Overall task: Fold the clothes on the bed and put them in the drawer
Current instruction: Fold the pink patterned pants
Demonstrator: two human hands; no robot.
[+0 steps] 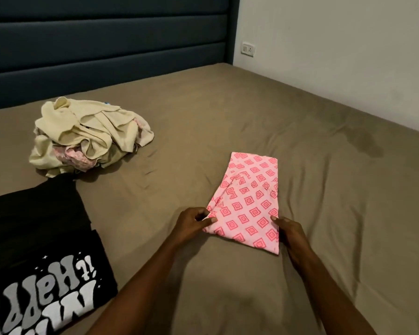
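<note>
A pink garment (249,201) with a darker pink diamond print lies folded into a long narrow strip on the brown bed (228,122). My left hand (194,220) pinches its near left edge between thumb and fingers. My right hand (288,229) grips the near right edge, fingers curled under the cloth. A heap of cream and pink clothes (87,139) sits unfolded at the back left. A black T-shirt (36,243) with white lettering lies flat at the left edge.
A dark blue padded headboard (107,39) runs along the back. A white wall with a socket (248,48) borders the bed on the right. A darker patch (365,141) marks the sheet at the right. No drawer is in view.
</note>
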